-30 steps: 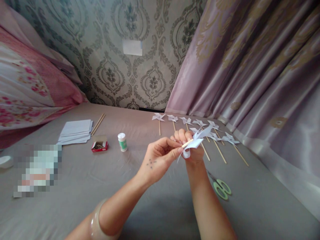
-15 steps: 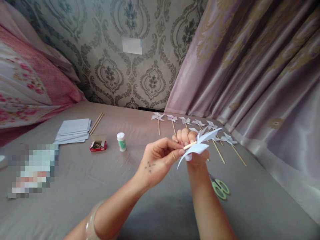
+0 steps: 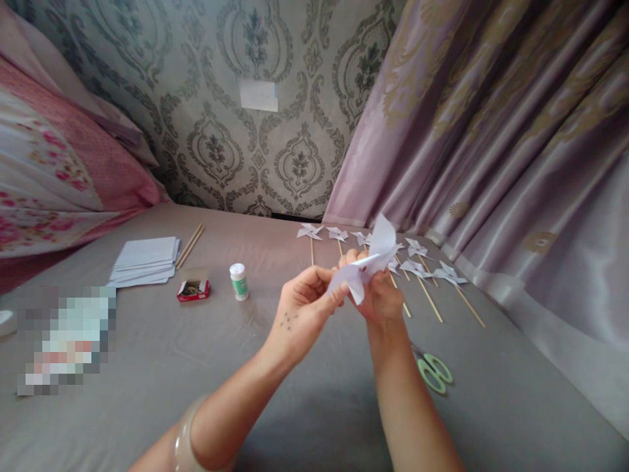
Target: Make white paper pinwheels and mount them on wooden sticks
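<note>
A white paper pinwheel (image 3: 369, 261) is held up between my two hands, its folded blades facing me and a small dark spot at its centre. My left hand (image 3: 303, 308) pinches a blade at the pinwheel's left side between thumb and fingers. Behind the paper, my right hand (image 3: 381, 295) is closed, its fingers curled; the blades partly cover it. The pinwheel's stick is hidden from this angle. Beyond my hands, several finished-looking pinwheels (image 3: 417, 269) on wooden sticks lie in rows on the grey cloth.
Scissors with green handles (image 3: 433, 372) lie right of my right forearm. To the left are a glue bottle (image 3: 239, 282), a red box of small metal pieces (image 3: 193, 290), wooden sticks (image 3: 190, 246) and stacked white paper (image 3: 145, 259). A white roll (image 3: 6, 322) sits at the far left edge.
The pinwheel has turned so its front now faces me, and its stick end has gone out of sight. Both hands have shifted slightly left.
</note>
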The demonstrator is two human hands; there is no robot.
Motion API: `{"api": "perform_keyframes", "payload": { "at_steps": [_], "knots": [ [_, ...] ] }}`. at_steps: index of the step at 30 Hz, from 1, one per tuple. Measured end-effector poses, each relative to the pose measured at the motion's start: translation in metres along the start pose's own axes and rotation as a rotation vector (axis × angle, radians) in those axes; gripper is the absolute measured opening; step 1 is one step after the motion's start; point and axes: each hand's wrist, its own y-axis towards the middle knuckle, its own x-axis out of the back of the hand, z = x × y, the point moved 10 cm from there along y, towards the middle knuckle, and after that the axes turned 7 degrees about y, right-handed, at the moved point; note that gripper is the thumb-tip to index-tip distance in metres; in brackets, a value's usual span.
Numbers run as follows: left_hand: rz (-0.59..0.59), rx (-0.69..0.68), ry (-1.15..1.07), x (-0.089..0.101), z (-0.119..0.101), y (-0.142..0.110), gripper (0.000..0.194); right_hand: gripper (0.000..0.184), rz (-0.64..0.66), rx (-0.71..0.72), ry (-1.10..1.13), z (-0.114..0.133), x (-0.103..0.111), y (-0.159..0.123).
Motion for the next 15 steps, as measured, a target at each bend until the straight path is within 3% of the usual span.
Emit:
{"api": "perform_keyframes", "payload": {
  "at_steps": [4,7,15],
  "knots": [
    [-0.037,0.054,-0.196,0.007,0.011,0.008,0.021,0.056,-0.058,-0.038,-0.048,-0.004,0.010,0.002],
    [-0.133,0.073,-0.297,0.022,0.017,0.015,0.023,0.057,-0.014,-0.081,-0.128,-0.009,0.010,0.004],
    [-0.404,0.035,-0.475,0.078,0.023,0.034,0.025,0.023,0.445,-0.574,-0.596,-0.096,-0.034,-0.029]
  ]
}}
